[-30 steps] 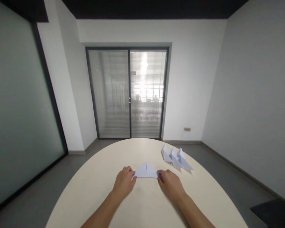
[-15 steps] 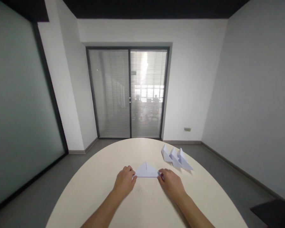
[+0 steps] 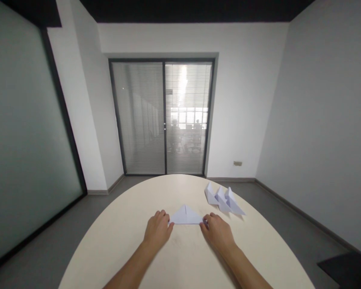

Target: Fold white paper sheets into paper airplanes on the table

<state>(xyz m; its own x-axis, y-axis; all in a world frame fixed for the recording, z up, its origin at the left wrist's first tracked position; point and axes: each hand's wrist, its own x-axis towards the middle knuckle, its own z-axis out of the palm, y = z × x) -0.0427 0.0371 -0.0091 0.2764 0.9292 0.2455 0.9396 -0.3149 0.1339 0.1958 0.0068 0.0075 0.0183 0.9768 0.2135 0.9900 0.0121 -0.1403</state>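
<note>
A white sheet of paper folded into a triangle (image 3: 185, 216) lies on the table with its tip pointing away from me and a seam running down from the tip. My left hand (image 3: 159, 228) is closed on its left corner, thumb along the near edge. At the opposite corner my right hand (image 3: 216, 230) pinches the paper in the same way. Both outer corners are hidden under my fingers. Beyond my right hand stand three folded white paper boats (image 3: 224, 199), set close side by side.
The round cream table (image 3: 180, 267) reaches from me toward a glass door with blinds (image 3: 165, 116). A dark flat object (image 3: 347, 269) is at the lower right, beside the table. A frosted glass panel (image 3: 27, 140) is on the left.
My hands stay at the two corners, with only a slight shift of the right fingers. The folded paper and the paper boats look unmoved.
</note>
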